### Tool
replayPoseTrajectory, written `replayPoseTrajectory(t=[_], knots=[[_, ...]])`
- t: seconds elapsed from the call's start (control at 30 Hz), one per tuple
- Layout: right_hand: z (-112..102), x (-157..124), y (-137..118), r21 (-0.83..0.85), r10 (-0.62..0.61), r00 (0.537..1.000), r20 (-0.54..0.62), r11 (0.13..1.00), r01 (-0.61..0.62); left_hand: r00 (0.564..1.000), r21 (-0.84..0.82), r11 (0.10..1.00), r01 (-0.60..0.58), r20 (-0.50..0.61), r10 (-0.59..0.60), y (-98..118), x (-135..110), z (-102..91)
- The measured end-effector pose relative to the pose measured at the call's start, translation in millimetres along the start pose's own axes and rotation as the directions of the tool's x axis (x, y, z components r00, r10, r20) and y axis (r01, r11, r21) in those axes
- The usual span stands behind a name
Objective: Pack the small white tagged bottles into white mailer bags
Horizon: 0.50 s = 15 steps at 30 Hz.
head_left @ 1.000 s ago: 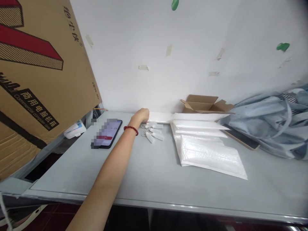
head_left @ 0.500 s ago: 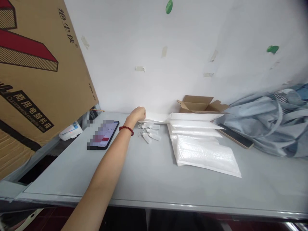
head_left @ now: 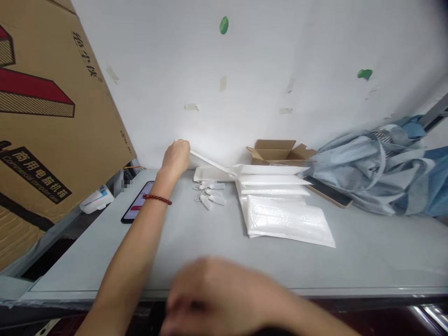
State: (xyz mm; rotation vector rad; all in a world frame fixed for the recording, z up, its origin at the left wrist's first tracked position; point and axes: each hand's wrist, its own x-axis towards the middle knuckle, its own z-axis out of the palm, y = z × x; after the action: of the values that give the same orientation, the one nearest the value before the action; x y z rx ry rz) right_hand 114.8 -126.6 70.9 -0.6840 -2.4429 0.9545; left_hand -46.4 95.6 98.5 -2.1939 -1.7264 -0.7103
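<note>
My left hand [head_left: 177, 156], with a red bead bracelet [head_left: 157, 199] at the wrist, is closed on the end of a thin white padded envelope [head_left: 212, 162]. The envelope slants down to the right, seen almost edge-on. Beneath it another flat white piece [head_left: 199, 174] lies against the wall. Nearer to me is a small cluster of clear white tags with rings [head_left: 211, 192]. On the right, several white padded envelopes [head_left: 287, 217] overlap in a row. My right hand [head_left: 213, 298] is low in front, blurred by motion, its fingers unclear.
A phone with a lit screen [head_left: 135, 210] lies partly behind my left forearm. An open cardboard box [head_left: 276, 154] stands at the back, with a dark-screened phone [head_left: 327, 191] and a blue cloth bag [head_left: 371, 168] to its right. A large carton [head_left: 59, 135] leans at left.
My left hand has risen and moved left, lifting one end of the white padded envelope off the table. My right hand has come into view at the bottom. The view has shifted slightly right.
</note>
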Motion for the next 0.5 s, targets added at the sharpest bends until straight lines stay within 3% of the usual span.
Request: replayPoseTrajectory(t=[0.07, 0.1, 0.17, 0.27, 0.33, 0.5], knots=[[-30.3, 2.8, 29.1, -0.166, -0.028, 0.974, -0.225, 0.986, -0.010, 0.986, -0.057, 0.998, 0.028, -0.163, -0.037, -6.2, -7.8, -3.2], [-46.5, 4.7, 46.0, -0.342, -0.089, 0.906, -0.414, 0.938, -0.064, 0.968, -0.101, 0.994, 0.048, -0.240, -0.072, -8.6, -12.3, -3.5], [-75.3, 8.3, 79.0, -0.611, -0.219, 0.810, -0.543, 0.766, -0.202, 0.913, -0.200, 0.976, 0.080, -0.377, -0.153, -11.3, -22.4, -1.6], [-97.6, 10.1, 114.1, -0.790, -0.392, 0.731, -0.559, 0.519, -0.327, 0.824, -0.309, 0.949, 0.066, -0.519, -0.227, -9.2, -39.0, 6.2], [-96.8, 7.9, 126.0, -0.820, -0.461, 0.691, -0.558, 0.436, -0.371, 0.788, -0.357, 0.934, 0.028, -0.567, -0.241, -5.6, -48.4, 12.2], [-73.9, -3.3, 136.6, -0.865, -0.478, 0.726, -0.494, 0.357, -0.354, 0.729, -0.479, 0.876, -0.061, -0.620, -0.289, -2.5, -56.8, 20.0]])
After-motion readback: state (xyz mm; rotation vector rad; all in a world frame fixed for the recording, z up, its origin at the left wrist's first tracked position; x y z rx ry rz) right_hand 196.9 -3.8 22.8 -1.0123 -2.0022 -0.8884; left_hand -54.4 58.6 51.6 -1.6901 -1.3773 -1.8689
